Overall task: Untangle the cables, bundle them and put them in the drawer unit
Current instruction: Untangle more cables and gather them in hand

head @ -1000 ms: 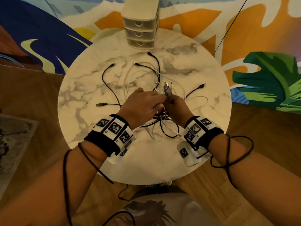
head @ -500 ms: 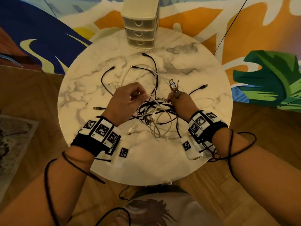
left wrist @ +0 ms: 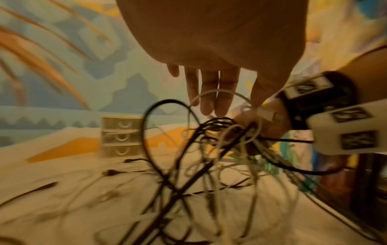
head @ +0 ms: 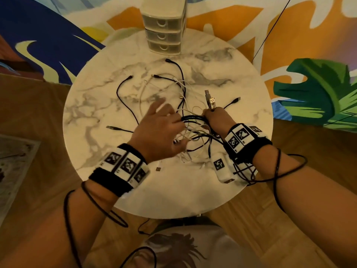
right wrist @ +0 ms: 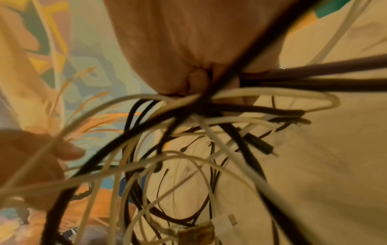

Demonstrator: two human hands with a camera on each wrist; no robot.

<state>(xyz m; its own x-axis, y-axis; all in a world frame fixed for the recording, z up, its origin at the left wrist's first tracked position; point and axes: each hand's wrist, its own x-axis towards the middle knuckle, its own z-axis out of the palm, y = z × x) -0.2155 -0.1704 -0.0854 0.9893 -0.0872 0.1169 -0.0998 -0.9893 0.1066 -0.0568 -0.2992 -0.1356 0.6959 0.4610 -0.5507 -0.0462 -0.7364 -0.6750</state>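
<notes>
Several cables (head: 193, 132) lie knotted mid-worktop (head: 92, 117), and we are working them apart

Our right hand (head: 216, 120) grips a gathered bunch with two plugs (head: 210, 99) sticking up, while our left hand (head: 158, 132), fingers spread and holding nothing, hovers over the loops; we judge it best to keep that bunch steady and draw out one loose strand at a time, leaving the drawer unit (head: 164, 26) at the far edge for later
</notes>
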